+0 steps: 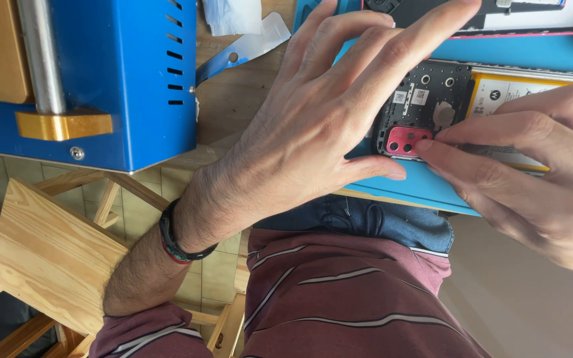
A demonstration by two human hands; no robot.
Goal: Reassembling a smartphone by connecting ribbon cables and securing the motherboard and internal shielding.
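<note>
Phone (426, 109), opened w/ its back cover off, lies on a blue mat (419, 189) at the table edge, right in front of you, showing a dark inner frame. Your left hand (329, 116) lies flat over the phone's left part, fingers spread and relaxed, thumb resting on the mat; it presses down but grips nothing. A dark braided bracelet (177, 242) circles that wrist. Your right hand (538, 172) comes in from the right, two fingertips pinched against a small pink camera piece (406, 140) at the phone's lower corner; can't tell if it's lifted or just touched. A yellow-edged battery (518, 99) sits in the phone body, partly under your right fingers.

Further out: a blue metal machine (121, 73) w/ vent slots, a gold bracket and a steel roller sits to the left on the wooden table (233, 99). Clear plastic film (237, 16) lies near the top. Below the table, a pale wooden stool (48, 255) stands beside your lap; you wear a maroon striped shirt (339, 298).
</note>
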